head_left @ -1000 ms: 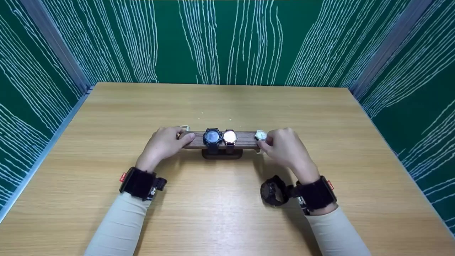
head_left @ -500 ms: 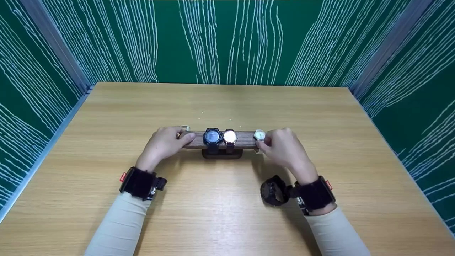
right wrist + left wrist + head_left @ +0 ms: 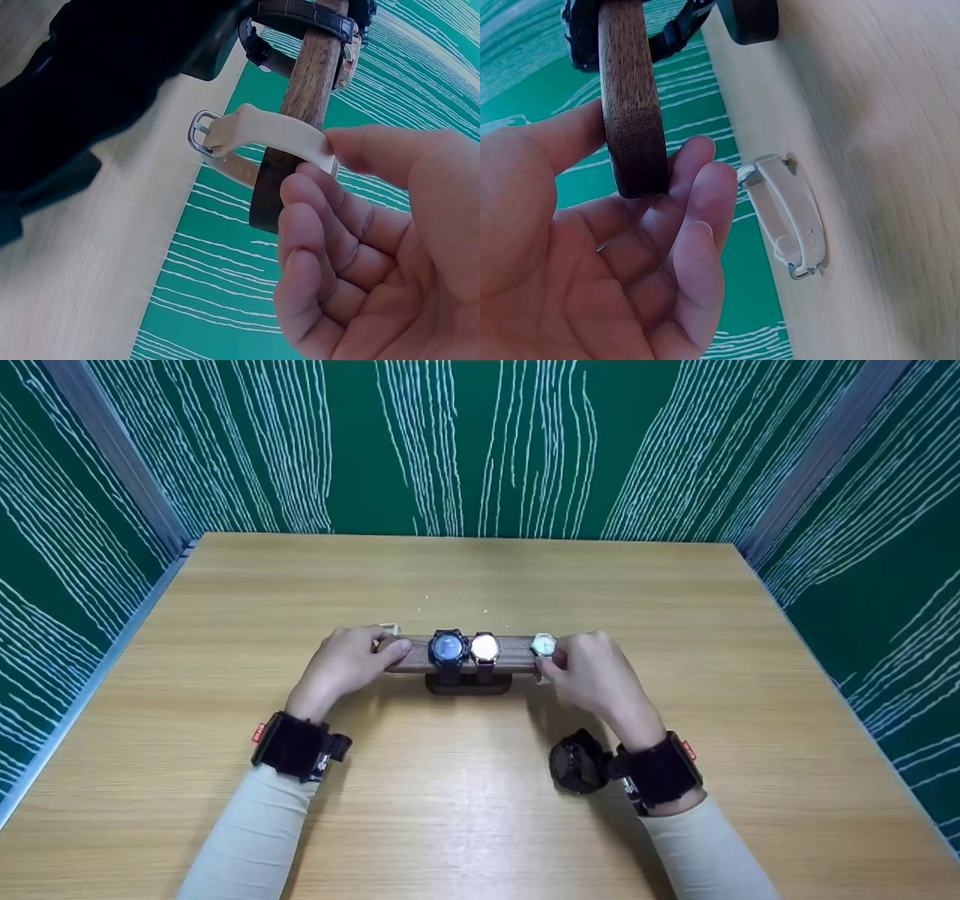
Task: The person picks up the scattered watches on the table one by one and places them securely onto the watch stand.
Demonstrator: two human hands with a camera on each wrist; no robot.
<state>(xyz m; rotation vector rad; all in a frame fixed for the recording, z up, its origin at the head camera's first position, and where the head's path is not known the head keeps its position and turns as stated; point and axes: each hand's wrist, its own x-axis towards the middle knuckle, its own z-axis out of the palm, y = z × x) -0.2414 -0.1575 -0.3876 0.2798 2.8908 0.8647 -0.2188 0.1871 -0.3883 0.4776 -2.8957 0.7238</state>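
Observation:
A dark wooden watch stand (image 3: 517, 654) stands mid-table, its bar running left to right. My left hand (image 3: 349, 660) grips the bar's left end between thumb and fingers, as the left wrist view also shows. A black sports watch (image 3: 448, 648) and a rose-gold watch with a dark strap (image 3: 485, 649) hang side by side near the bar's middle. Round the right end goes a watch with a white strap (image 3: 281, 133), its pale face (image 3: 544, 645) upward. My right hand (image 3: 600, 671) pinches this white watch at its edge; the strap's buckle (image 3: 201, 131) hangs on the near side.
A second white-strapped watch (image 3: 787, 214) lies on the table beyond my left fingers. Near my right wrist a black watch (image 3: 577, 765) rests on the wooden table (image 3: 450, 810). Green walls (image 3: 465, 450) with white streaks enclose the table's back and sides.
The white watch has slid slightly left along the bar, with my right hand moving along with it. My left hand and the stand have stayed in place.

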